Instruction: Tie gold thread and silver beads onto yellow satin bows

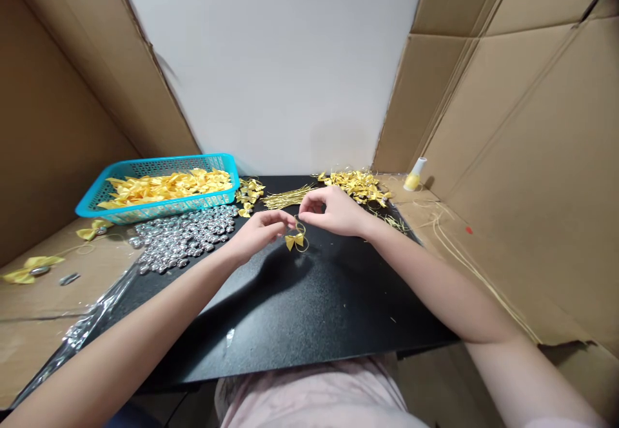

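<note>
A small yellow ribbon bow (294, 242) hangs just below my fingertips, over the black table (309, 312). A thin gold cord loop (306, 245) is attached to it. My left hand (264, 231) is closed, its fingertips pinching the cord above the bow. My right hand (336, 212) is pinched shut close beside it, thumb against forefinger, at the upper part of the cord. The exact spot where the cord passes between the fingers is too small to make out. Behind my hands lies a bundle of gold twist ties (287, 197).
On the left, a blue basket (157, 212) holds yellow bows, with many silver beads (186, 238) in front. A pile of corded bows (358, 186) lies at the back right. A white-topped bottle (416, 173) stands beyond it. Cardboard walls (532, 125) flank the table.
</note>
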Demonstrator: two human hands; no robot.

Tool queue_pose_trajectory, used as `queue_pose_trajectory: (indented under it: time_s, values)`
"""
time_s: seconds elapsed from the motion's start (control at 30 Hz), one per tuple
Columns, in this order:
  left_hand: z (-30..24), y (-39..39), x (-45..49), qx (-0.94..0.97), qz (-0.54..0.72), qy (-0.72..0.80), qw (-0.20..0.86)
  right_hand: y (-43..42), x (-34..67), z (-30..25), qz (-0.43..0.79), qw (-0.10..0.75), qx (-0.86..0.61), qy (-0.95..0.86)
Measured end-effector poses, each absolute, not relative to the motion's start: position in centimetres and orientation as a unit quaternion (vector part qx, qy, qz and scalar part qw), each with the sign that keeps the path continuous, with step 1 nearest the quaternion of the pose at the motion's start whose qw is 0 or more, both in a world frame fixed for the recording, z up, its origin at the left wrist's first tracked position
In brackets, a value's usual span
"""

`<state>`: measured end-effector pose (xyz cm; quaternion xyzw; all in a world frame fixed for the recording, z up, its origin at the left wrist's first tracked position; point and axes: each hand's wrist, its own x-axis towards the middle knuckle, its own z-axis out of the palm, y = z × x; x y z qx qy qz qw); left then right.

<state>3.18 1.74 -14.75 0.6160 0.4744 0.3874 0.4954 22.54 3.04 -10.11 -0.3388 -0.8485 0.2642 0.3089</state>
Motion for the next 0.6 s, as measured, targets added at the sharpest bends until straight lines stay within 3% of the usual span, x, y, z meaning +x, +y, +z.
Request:
queue_pose_trajectory:
  time_s: [0.27, 0.6]
  values:
    - [-16.2, 1.6, 3.9, 0.491, 0.405, 0.407, 0.655, 3.2, 22.8, -10.0, 0.269, 0.325, -0.341, -0.840]
    - [-15.0, 3.2, 2.0, 0.515, 0.501, 0.415, 0.558, 2.9, 23.3, -9.4, 0.274, 0.310, -0.323, -0.851]
